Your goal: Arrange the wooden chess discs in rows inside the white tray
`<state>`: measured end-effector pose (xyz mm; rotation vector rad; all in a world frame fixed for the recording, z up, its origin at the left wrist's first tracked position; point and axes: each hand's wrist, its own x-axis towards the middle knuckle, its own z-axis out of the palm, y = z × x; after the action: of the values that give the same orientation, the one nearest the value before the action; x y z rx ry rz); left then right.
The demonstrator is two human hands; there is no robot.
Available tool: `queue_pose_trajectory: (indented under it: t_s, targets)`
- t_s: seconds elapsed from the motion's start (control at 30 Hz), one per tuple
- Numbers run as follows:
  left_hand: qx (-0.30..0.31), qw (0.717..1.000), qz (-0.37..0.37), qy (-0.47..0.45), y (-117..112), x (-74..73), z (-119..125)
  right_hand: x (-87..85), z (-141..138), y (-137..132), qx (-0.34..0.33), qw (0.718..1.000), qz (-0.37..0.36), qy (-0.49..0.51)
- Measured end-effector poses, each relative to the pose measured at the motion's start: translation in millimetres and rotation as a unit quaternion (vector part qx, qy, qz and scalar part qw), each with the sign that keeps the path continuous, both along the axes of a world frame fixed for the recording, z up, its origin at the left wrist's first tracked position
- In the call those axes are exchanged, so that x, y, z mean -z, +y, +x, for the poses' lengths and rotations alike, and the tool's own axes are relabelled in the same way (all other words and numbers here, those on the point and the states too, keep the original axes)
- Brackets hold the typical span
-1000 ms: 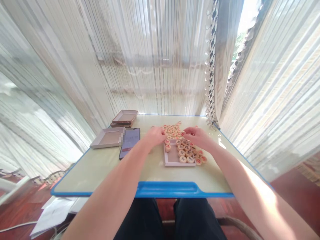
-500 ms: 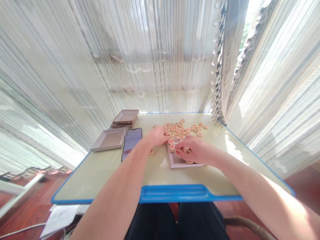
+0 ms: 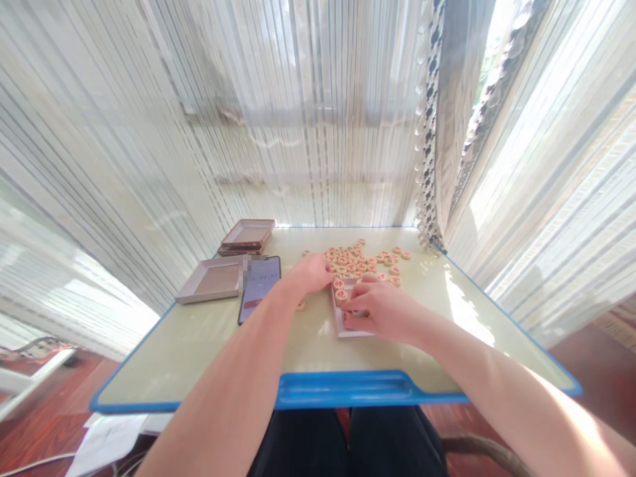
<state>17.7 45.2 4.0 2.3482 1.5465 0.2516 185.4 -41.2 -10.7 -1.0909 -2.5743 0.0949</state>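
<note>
A shallow white box (image 3: 342, 331) lies on the table with several round wooden Chinese chess pieces inside. Two red-lettered pieces, one a Chinese chess piece (image 3: 340, 296), line its left wall. My right hand (image 3: 385, 308) is over the box, fingers closed on a Chinese chess piece (image 3: 348, 317) near the front left corner; it covers much of the inside. My left hand (image 3: 312, 273) is curled at the box's far left corner, beside the pile of chess pieces (image 3: 350, 260). What its fingertips grip is hidden. Another piece (image 3: 301, 305) shows partly beside my left forearm.
A phone (image 3: 259, 285) lies left of my left arm. Beside it rests a shallow box lid (image 3: 211, 278), with stacked box parts (image 3: 247, 235) behind. Loose pieces (image 3: 396, 260) lie right of the pile. A blue rim (image 3: 348, 389) borders the table (image 3: 199, 358).
My right hand has moved toward the box's front left, onto a piece there. More pieces beyond the box are uncovered. My left hand stays at the corner; the view shifts slightly.
</note>
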Motion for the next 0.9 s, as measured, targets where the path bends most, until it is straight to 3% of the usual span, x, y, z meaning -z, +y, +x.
queue_pose_trajectory:
  t_s: [0.23,0.47,0.9]
  targets:
    - [0.012,1.000,-0.004,0.001,1,0.6,-2,1.8,-1,3,0.009,1.000,-0.005,-0.008]
    - [0.013,1.000,0.000,0.006,2,1.8,-3,10.6,-6,3,-0.036,0.999,0.008,0.024]
    - [-0.007,1.000,-0.017,-0.003,-4,-6.2,-1,6.9,-7,-4,0.040,0.999,0.004,0.000]
